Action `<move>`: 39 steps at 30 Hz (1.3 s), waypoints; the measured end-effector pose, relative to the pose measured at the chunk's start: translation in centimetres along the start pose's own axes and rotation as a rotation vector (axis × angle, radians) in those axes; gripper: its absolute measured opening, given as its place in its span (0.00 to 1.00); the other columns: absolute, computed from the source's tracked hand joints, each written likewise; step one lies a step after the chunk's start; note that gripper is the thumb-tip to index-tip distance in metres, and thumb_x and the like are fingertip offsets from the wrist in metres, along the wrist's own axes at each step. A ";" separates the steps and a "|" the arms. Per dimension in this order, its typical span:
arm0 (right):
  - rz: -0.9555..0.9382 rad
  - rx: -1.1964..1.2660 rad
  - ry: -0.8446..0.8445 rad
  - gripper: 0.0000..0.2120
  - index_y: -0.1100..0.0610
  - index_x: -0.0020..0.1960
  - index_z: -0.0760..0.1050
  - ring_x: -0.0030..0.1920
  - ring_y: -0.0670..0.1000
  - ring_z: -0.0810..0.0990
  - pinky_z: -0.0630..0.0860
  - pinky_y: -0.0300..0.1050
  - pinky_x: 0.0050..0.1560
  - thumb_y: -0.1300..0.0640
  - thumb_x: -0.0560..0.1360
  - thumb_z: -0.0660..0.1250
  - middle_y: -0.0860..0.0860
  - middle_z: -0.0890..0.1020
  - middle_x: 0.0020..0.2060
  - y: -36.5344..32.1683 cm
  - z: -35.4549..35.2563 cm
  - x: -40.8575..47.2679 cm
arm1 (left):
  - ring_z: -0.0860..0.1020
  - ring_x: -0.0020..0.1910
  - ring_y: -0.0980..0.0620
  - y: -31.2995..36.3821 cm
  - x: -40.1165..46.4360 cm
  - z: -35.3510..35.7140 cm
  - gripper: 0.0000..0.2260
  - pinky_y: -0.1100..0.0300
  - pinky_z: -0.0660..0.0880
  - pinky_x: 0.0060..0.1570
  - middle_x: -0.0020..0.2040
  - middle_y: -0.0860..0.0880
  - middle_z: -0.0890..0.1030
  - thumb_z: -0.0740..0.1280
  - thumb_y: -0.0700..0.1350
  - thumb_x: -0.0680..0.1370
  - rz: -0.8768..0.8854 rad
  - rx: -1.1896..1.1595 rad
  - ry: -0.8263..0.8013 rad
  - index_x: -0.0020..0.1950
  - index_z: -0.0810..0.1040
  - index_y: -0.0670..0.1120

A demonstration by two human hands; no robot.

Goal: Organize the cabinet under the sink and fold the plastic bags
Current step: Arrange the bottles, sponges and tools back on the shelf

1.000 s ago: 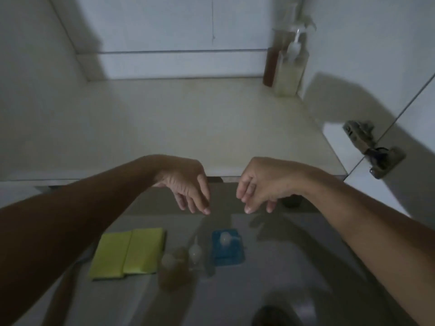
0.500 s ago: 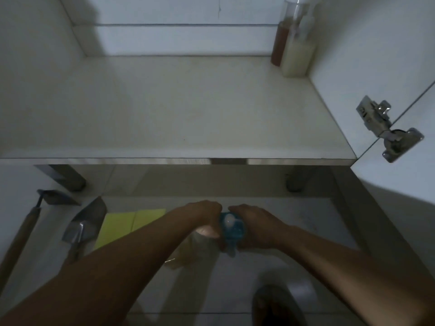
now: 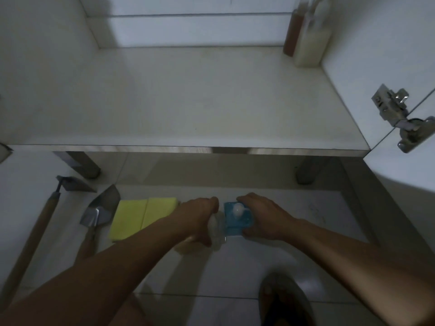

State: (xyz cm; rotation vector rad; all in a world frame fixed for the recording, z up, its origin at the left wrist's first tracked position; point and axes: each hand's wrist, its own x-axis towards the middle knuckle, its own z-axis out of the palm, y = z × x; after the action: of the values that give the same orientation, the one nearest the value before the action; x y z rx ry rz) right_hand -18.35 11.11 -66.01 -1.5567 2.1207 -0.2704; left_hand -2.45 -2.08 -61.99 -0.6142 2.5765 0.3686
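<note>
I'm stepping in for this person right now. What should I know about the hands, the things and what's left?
Left hand: grips a clear bottle on the floor.
Right hand: holds the blue bottle beside it.
Two bottles already stand in the cabinet's back right corner; the rest of the shelf is bare.
Yellow cloth, trowel and hoe lie on the floor at left.
Left: likely shelve both bottles and the rest. No plastic bags in view.

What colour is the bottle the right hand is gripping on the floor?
Blue, with a white pump top; the head view shows the bottle in the right hand.
</note>
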 end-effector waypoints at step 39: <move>0.556 -0.323 0.665 0.27 0.55 0.67 0.66 0.60 0.60 0.76 0.75 0.52 0.51 0.63 0.71 0.70 0.57 0.75 0.61 8.1 -29.7 8.2 | 0.77 0.56 0.47 8.5 17.4 -24.5 0.33 0.50 0.76 0.59 0.60 0.48 0.76 0.79 0.42 0.65 0.190 -0.764 0.589 0.67 0.70 0.45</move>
State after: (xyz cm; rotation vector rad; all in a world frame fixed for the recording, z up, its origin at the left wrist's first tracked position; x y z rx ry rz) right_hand -41.75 2.32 -46.22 -1.0312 3.1487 -0.2831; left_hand -29.52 -9.61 -48.30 -0.8186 3.0160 1.4685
